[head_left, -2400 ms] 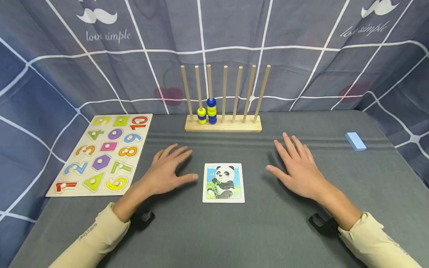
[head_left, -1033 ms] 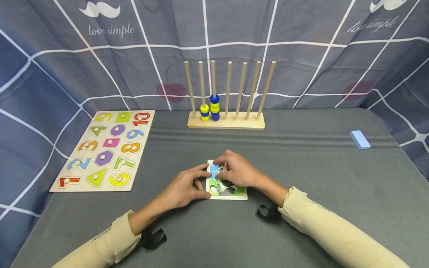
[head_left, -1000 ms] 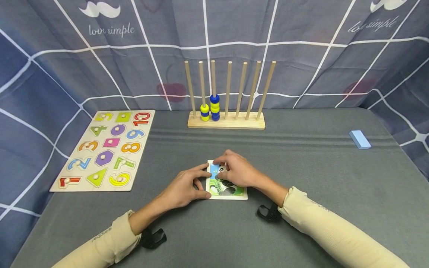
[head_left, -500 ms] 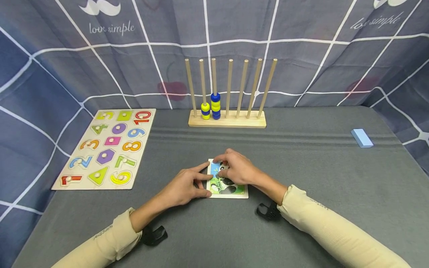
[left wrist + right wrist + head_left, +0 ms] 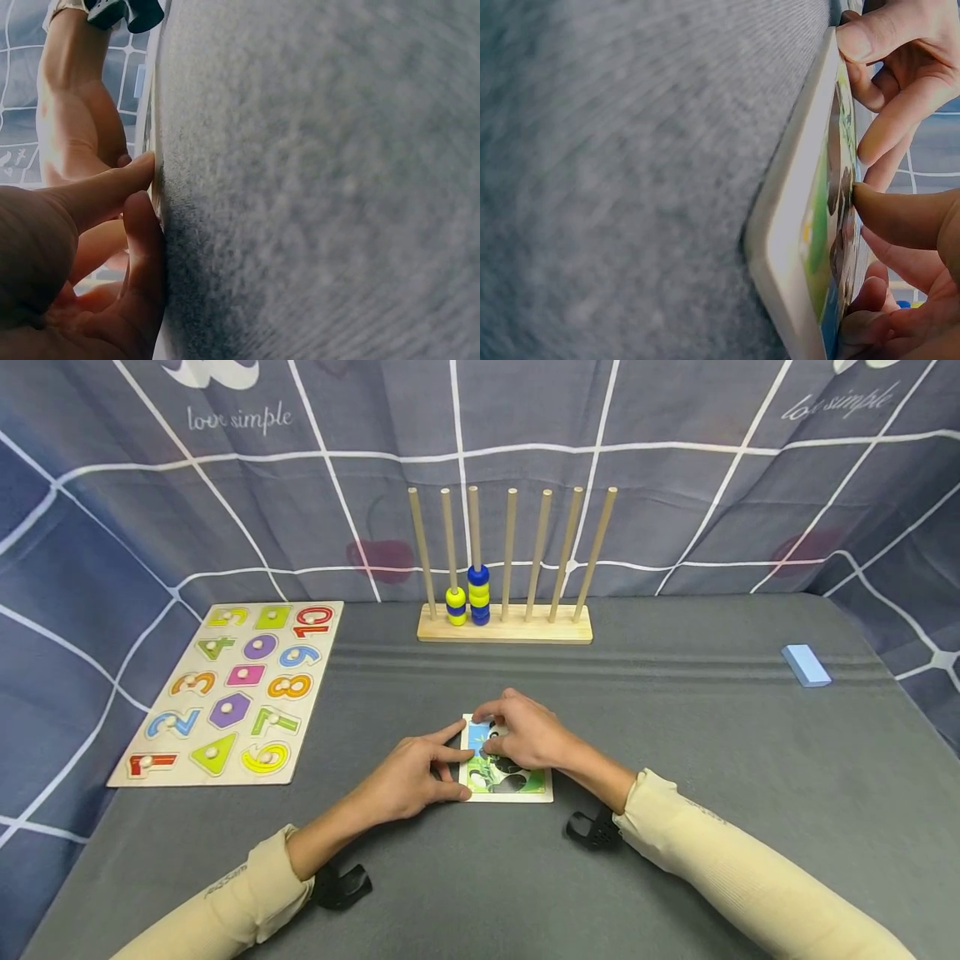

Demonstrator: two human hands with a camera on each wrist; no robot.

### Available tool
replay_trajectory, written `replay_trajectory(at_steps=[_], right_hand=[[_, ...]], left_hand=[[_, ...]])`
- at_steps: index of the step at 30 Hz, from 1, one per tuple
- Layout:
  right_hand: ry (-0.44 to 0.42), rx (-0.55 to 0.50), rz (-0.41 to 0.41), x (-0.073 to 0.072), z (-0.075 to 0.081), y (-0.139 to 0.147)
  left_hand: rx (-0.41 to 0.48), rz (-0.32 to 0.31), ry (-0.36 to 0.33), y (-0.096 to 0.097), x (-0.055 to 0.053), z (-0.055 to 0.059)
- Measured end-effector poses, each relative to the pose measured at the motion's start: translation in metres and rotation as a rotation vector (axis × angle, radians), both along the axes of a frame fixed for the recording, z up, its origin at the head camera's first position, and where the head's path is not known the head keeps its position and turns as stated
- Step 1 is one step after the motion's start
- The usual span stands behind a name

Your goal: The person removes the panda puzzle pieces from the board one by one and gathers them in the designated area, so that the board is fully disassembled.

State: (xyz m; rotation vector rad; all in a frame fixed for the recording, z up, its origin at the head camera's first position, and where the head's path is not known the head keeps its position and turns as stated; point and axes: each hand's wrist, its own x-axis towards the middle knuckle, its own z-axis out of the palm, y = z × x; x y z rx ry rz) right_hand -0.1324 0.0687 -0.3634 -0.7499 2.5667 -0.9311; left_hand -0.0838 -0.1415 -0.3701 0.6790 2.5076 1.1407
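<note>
A small square panda jigsaw puzzle (image 5: 517, 782) with a white frame lies flat on the grey cloth, in the middle of the head view. My left hand (image 5: 408, 781) reaches its left side, the thumb on the lower left corner and the extended fingers along the edge. Over the upper part, my right hand (image 5: 528, 733) has bent fingers, with thumb and index fingertips spaced around the upper left puzzle piece, hiding much of the panda. In the right wrist view the right thumb (image 5: 900, 217) touches the picture surface, and the frame (image 5: 780, 232) rests on the cloth.
At the back stands a wooden peg rack (image 5: 502, 630) with yellow and blue beads on two of its pegs. A number and shape puzzle board (image 5: 187, 742) lies at the left. A light blue block (image 5: 806, 665) is at the far right, near the patterned curtain (image 5: 675, 410).
Both hands came in from either side to the panda puzzle, which had lain untouched between them. Over the last second they have held nearly still there; the head view has shifted slightly.
</note>
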Motion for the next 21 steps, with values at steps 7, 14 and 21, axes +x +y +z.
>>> replay_trajectory(at_steps=[7, 14, 21], right_hand=[[-0.009, -0.026, -0.02, 0.0005, 0.0017, -0.0002], [0.018, -0.052, -0.036, -0.0005, -0.0012, 0.0018], [0.039, -0.068, -0.014, -0.0018, -0.0033, 0.0011]], left_hand=[[-0.01, -0.018, 0.007, -0.001, -0.0006, 0.0011], [-0.009, -0.022, 0.006, 0.0006, -0.0011, 0.0015], [0.0, -0.023, -0.005, -0.0008, -0.0009, 0.0012]])
